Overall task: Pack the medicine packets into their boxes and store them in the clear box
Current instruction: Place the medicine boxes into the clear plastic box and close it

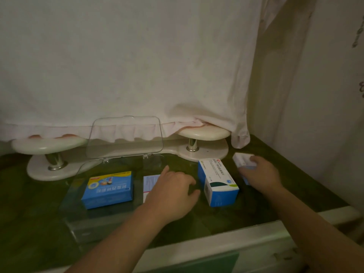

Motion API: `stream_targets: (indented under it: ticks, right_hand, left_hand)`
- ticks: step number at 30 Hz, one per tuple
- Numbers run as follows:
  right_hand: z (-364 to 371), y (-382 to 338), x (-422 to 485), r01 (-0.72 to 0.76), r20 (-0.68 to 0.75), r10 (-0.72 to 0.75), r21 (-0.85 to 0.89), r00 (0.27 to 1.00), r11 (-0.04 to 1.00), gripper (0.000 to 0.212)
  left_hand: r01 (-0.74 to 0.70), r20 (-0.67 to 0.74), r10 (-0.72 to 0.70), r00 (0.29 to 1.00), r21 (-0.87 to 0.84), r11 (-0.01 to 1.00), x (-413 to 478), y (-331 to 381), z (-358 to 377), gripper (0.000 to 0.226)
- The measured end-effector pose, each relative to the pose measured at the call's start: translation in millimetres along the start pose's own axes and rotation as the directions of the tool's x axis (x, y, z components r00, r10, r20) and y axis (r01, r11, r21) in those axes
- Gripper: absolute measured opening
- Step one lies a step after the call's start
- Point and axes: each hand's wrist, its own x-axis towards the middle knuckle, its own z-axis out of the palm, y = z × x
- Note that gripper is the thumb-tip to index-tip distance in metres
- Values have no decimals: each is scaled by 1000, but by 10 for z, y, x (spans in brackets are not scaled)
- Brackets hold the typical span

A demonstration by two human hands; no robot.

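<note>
The clear box [78, 223] lies open on the green table, its lid [126, 134] tilted up at the back. Inside it sit a blue and yellow medicine box [108, 191] and a flat white and blue packet [150, 184]. My left hand [173, 196] hovers over that packet inside the clear box, fingers loosely spread, holding nothing that I can see. To the right, outside the clear box, stands a blue and white medicine box [218, 182]. Further right, my right hand [260, 174] is closed on a small white and blue medicine box [241, 159], which is blurred.
A cream double-tier shelf [47, 146] with chrome posts runs along the back, under a hanging white cloth [137, 66]. The table's pale front edge [216, 245] is near me. A wall closes the right side.
</note>
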Motion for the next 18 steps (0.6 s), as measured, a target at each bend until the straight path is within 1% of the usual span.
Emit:
stream_targets:
  ticks: [2, 3, 5, 7, 9, 10, 12, 14, 15, 18]
  right_hand:
    - [-25, -194, -89, 80, -56, -75, 94, 996, 992, 67]
    - [-36, -317, -159, 118, -57, -111, 156, 992, 981, 66]
    - [-49, -571, -353, 185, -10, -190, 297, 982, 937, 62]
    - [-20, -832, -602, 264, 29, -299, 393, 954, 881, 59]
    - [62, -1025, -812, 343, 29, -402, 466, 915, 815, 60]
    - [116, -1108, -906, 366, 35, -438, 492, 898, 790, 61]
    - [217, -1242, -1086, 405, 45, -498, 521, 866, 751, 64]
    - [314, -1353, -1234, 447, 38, -544, 524, 838, 725, 67]
    - [357, -1408, -1306, 465, 39, -566, 525, 824, 713, 68]
    - [467, -1523, -1471, 494, 98, -642, 554, 761, 670, 74]
  left_hand:
    - [26, -15, -27, 1000, -99, 995, -8, 2, -35, 26]
    - [37, -32, -43, 999, -165, 986, -10, -4, -47, 26]
    - [71, -55, -95, 994, -337, 939, -14, -6, -84, 31]
    - [96, -72, -157, 985, -527, 845, -33, -15, -144, 39]
    - [82, -138, -233, 963, -670, 737, -50, -46, -204, 44]
    - [63, -175, -271, 947, -722, 689, -64, -67, -244, 43]
    - [1, -218, -319, 922, -825, 565, -107, -114, -335, 33]
    - [-42, -233, -354, 906, -880, 473, -175, -168, -436, 25]
    - [-49, -239, -372, 897, -890, 454, -216, -207, -485, 23]
    - [-16, -239, -448, 862, -894, 447, -334, -362, -604, 15]
